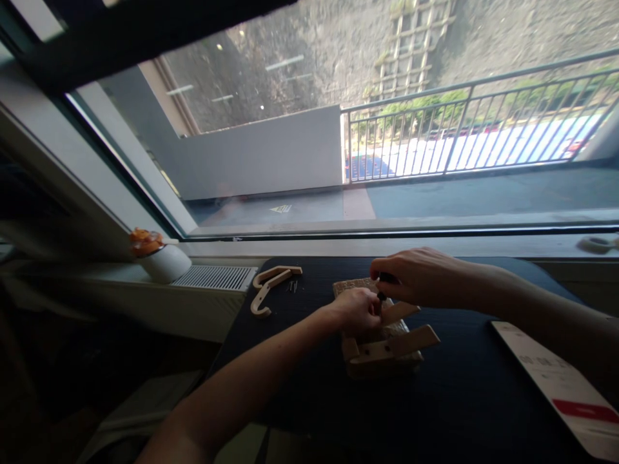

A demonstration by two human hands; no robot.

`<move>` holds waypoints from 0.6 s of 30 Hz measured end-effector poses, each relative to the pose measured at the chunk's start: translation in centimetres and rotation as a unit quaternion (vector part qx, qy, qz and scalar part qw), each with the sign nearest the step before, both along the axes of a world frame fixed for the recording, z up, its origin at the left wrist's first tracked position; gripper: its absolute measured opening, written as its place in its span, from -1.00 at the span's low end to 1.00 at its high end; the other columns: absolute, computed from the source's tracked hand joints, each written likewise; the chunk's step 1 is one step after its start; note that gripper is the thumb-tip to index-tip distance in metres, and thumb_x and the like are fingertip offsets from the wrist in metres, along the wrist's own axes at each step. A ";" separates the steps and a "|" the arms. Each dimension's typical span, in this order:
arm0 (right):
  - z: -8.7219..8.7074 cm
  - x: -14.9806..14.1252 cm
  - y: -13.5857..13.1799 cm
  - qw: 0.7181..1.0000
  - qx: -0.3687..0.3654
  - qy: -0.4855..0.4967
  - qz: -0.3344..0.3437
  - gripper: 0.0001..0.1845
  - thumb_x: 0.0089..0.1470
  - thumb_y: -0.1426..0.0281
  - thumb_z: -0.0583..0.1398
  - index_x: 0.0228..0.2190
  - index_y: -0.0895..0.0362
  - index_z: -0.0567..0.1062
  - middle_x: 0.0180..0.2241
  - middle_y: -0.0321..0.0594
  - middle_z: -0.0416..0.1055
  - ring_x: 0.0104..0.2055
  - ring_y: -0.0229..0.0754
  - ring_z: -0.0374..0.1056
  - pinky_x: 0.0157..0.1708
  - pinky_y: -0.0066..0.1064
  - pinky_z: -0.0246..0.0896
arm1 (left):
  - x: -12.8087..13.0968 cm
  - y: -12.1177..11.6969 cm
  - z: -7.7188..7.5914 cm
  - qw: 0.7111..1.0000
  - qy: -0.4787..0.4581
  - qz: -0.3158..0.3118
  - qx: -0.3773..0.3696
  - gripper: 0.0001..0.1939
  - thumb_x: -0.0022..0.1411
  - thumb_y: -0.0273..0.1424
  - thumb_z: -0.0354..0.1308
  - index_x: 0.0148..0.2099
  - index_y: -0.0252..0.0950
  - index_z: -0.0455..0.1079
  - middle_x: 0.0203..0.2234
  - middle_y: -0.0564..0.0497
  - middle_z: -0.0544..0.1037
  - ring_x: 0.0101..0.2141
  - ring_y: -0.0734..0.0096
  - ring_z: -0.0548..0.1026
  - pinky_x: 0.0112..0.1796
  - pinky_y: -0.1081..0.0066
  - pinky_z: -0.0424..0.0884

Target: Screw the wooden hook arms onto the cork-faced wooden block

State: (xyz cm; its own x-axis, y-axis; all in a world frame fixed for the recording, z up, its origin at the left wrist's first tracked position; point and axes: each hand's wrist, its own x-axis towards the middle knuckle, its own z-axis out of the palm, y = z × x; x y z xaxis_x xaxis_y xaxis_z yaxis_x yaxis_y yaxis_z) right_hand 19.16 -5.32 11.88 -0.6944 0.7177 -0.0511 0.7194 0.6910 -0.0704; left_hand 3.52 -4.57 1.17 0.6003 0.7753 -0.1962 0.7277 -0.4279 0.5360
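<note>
My right hand is closed around the dark handle of a screwdriver, which points down at the work. Just below it, the fingers of my left hand are pinched together by the screwdriver's lower end; what they grip is hidden. Under both hands lies a small block with a woven surface. One wooden piece sticks out to the right from beneath my fingers. Nearer to me, a second wooden piece with dark holes or screws lies across the block.
Two hook-shaped wooden pieces and several small screws lie on the black table at left. A tablet-like device with a lit screen rests at right. A white pot with an orange top stands by the window.
</note>
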 end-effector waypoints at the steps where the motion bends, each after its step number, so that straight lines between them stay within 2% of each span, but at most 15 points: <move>1: 0.1 0.1 -0.1 1.000 -0.004 0.012 0.016 -0.78 0.12 0.30 0.05 -0.42 0.08 0.46 -0.50 -0.27 0.45 -0.53 -0.25 0.27 -0.57 -0.44 -0.10 | 0.0 0.0 0.1 1.000 -0.002 0.003 -0.006 -0.75 0.10 -0.22 0.11 -0.40 -0.32 0.42 -0.52 0.06 0.46 -0.51 0.49 0.40 -0.53 0.52 0.23; 4: 0.1 0.3 -0.2 0.999 -0.007 0.017 0.032 -0.80 0.12 0.36 0.04 -0.42 0.10 0.45 -0.49 -0.27 0.45 -0.51 -0.25 0.29 -0.54 -0.44 -0.06 | 0.1 -0.2 0.5 1.000 0.006 0.007 0.001 -0.81 0.08 -0.27 0.14 -0.37 -0.31 0.43 -0.50 0.06 0.48 -0.48 0.47 0.42 -0.50 0.52 0.24; 8: -0.3 0.1 -0.5 1.000 0.011 -0.011 -0.010 -0.77 0.16 0.35 0.03 -0.43 0.13 0.43 -0.54 -0.23 0.44 -0.55 -0.23 0.29 -0.58 -0.43 -0.08 | 0.3 -0.3 0.7 0.999 0.030 0.006 0.033 -0.85 0.07 -0.33 0.13 -0.41 -0.31 0.43 -0.53 0.06 0.48 -0.48 0.47 0.41 -0.49 0.52 0.22; 13: -0.4 -0.2 -0.6 0.998 0.038 -0.052 -0.020 -0.68 0.19 0.30 0.00 -0.49 0.14 0.43 -0.59 -0.21 0.41 -0.59 -0.20 0.29 -0.61 -0.41 -0.13 | 0.2 -0.1 0.4 1.000 0.019 -0.005 0.019 -0.87 0.04 -0.34 0.14 -0.42 -0.30 0.42 -0.51 0.08 0.47 -0.48 0.49 0.40 -0.51 0.53 0.21; 15: -0.1 0.0 -0.7 0.999 0.020 -0.031 -0.011 -0.74 0.15 0.27 0.04 -0.43 0.11 0.45 -0.57 -0.24 0.42 -0.58 -0.21 0.28 -0.60 -0.42 -0.13 | 0.2 -0.1 0.4 1.000 0.010 -0.006 0.020 -0.88 0.05 -0.35 0.13 -0.41 -0.30 0.41 -0.51 0.08 0.47 -0.49 0.50 0.40 -0.51 0.53 0.21; 18: 0.3 0.4 -0.7 1.000 -0.003 0.003 0.015 -0.84 0.08 0.33 0.09 -0.39 0.08 0.46 -0.51 -0.27 0.45 -0.54 -0.25 0.28 -0.57 -0.44 -0.10 | 0.3 -0.3 0.6 1.000 0.012 0.006 0.027 -0.86 0.05 -0.34 0.12 -0.37 -0.31 0.41 -0.50 0.07 0.47 -0.49 0.50 0.39 -0.51 0.53 0.21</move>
